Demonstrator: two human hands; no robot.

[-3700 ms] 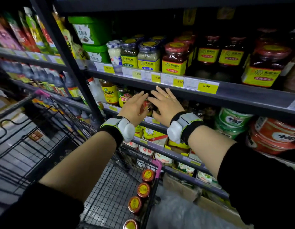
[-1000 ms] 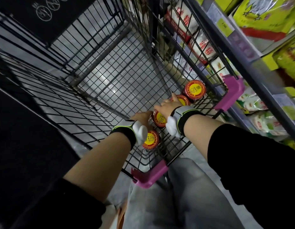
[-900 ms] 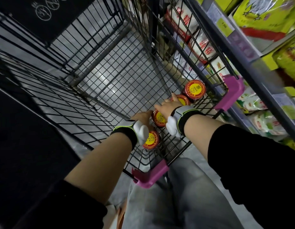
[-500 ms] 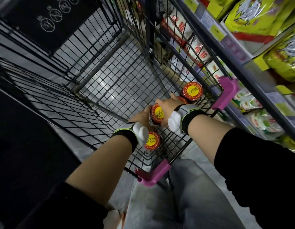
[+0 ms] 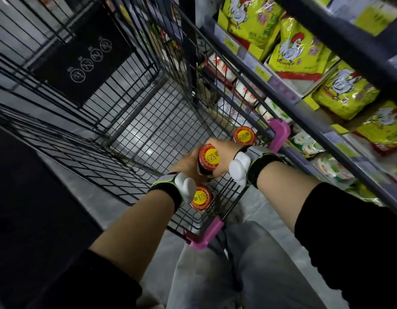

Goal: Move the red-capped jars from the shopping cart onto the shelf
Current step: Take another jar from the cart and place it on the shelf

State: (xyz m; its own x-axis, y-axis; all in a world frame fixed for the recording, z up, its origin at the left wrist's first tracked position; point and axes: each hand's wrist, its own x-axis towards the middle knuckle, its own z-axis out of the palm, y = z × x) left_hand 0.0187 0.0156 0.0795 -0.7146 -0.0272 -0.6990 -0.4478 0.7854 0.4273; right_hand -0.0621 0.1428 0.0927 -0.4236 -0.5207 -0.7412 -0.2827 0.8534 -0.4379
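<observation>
A jar with a red cap and yellow round label (image 5: 209, 157) is held above the near end of the black wire shopping cart (image 5: 135, 112). My left hand (image 5: 187, 163) grips its left side and my right hand (image 5: 224, 152) wraps its right side. Two more red-capped jars stay in the cart: one (image 5: 201, 198) just below my left wrist, another (image 5: 244, 135) near the pink corner by the shelf. The shelf (image 5: 289, 97) runs along the right side of the cart.
Yellow bags with a rooster print (image 5: 297, 50) fill the shelf at upper right, and white and green packs (image 5: 322, 163) lie on the lower tier. Pink plastic corners (image 5: 206, 235) mark the cart's near rim. A black sign panel (image 5: 84, 54) hangs at the cart's far end.
Both hands came down from the shelf into the cart, closed around one red-capped jar and have raised it off the cart's wire floor. The view has tilted slightly up toward the shelf.
</observation>
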